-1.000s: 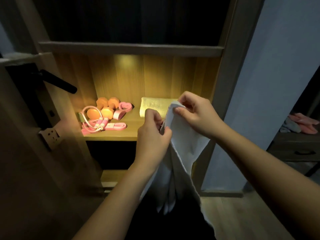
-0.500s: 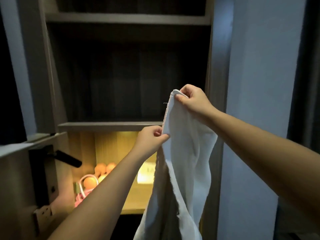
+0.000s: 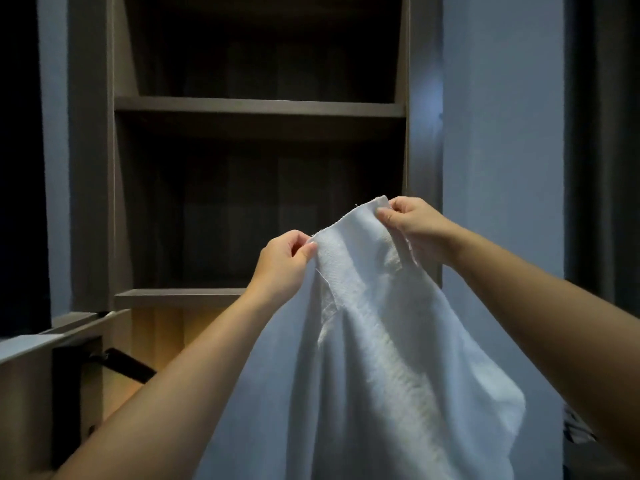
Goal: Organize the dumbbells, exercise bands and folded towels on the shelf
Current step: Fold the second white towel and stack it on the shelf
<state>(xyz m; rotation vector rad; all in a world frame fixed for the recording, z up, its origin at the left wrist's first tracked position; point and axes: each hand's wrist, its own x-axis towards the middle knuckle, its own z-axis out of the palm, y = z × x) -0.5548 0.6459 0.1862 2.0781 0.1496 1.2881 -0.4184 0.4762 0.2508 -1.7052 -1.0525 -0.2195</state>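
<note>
A door handle (image 3: pixel 123 368) juts at lower left, beside the open-fronted shelf unit (image 3: pixel 259 108) with its dark bays. In front, the left hand (image 3: pixel 282 263) pinches the top edge of the white towel (image 3: pixel 381 327); the right hand (image 3: pixel 414 225), higher, pinches its corner. The cloth hangs unfolded below both raised hands.

Both arms extended forward; left hand (image 3: pixel 282 263), right hand (image 3: pixel 414 225) each pinching towel (image 3: pixel 374 323) edge, right higher.

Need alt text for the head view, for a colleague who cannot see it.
The left hand and right hand pinch a white towel by its top edge, held up unfolded and hanging. Behind it stands a dark shelf unit, one low compartment lit.
</note>
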